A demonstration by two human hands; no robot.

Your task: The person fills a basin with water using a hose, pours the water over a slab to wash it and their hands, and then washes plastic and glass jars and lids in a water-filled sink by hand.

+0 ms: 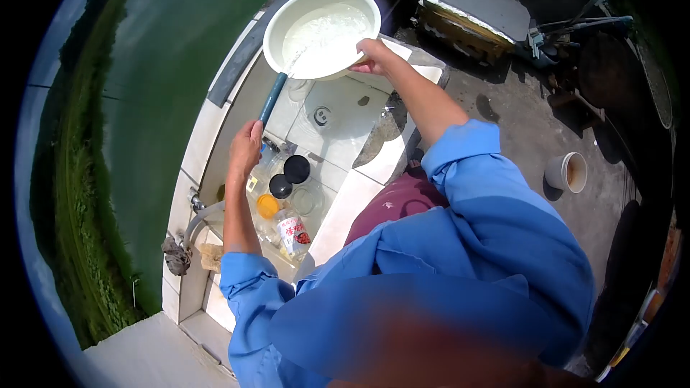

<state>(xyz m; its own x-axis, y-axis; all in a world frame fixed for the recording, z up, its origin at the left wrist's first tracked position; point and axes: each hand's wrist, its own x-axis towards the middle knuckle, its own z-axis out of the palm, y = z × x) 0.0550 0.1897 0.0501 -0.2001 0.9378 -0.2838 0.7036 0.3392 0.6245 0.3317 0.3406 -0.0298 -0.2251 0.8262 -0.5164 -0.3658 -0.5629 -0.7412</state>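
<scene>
My left hand [248, 145] is closed around a blue-green hose [272, 98], whose open end points at a white basin [272, 39]. Water runs from the hose into the basin, which holds some water with a rippled surface. The basin's right rim is gripped by my right hand [372, 57], thumb on top. Below it is a tiled sink [338, 133] with a round drain [321, 116]. Beside my left forearm, inside the sink, lie clear jars with black lids [296, 169], one with a yellow lid [267, 206], and a labelled jar [293, 234].
A faucet [195, 202] and a dark rag [177, 256] are on the sink's left wall, near a tan sponge [211, 256]. At the right, a white bucket [567, 172] stands on the concrete floor. A worn box [471, 14] sits at the upper right. Green water lies beyond the wall.
</scene>
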